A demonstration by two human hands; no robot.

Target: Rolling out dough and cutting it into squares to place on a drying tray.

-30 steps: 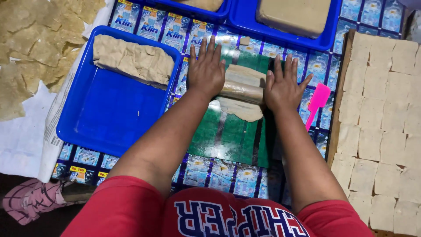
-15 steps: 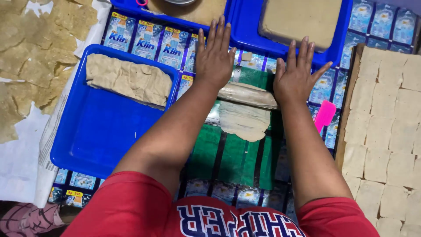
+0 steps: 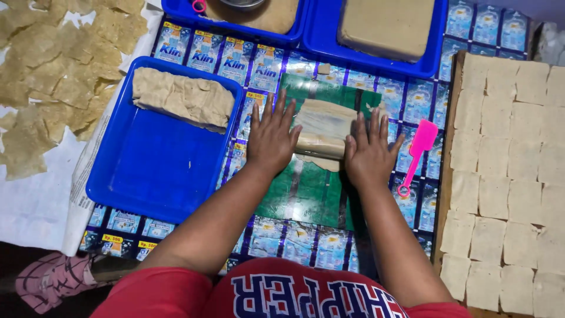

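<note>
From the head camera, looking straight down, both hands lie flat on a roll of thin beige dough that rests on a green plastic sheet. The left hand is spread wide, fingers apart, palm pressed on the left end of the roll; it grips nothing. The right hand is likewise open and flat, fingers splayed, pressing the right end of the roll, with nothing closed in it. A loose flap of the dough shows just below the roll, between the two wrists.

Taking the green sheet as the landmark: to its left sits a blue tray with a pile of folded dough pieces along its far edge. Just right of the sheet lies a pink plastic scraper, near the right hand but not touching it. Further right stands a board of pale cut squares laid in rows. Beyond the sheet's far edge are two more blue trays, the right one holding a beige slab. Far to the left of the sheet, thin dried sheets lie scattered on white paper. Under the green sheet spreads a mat of printed sachet wrappers
</note>
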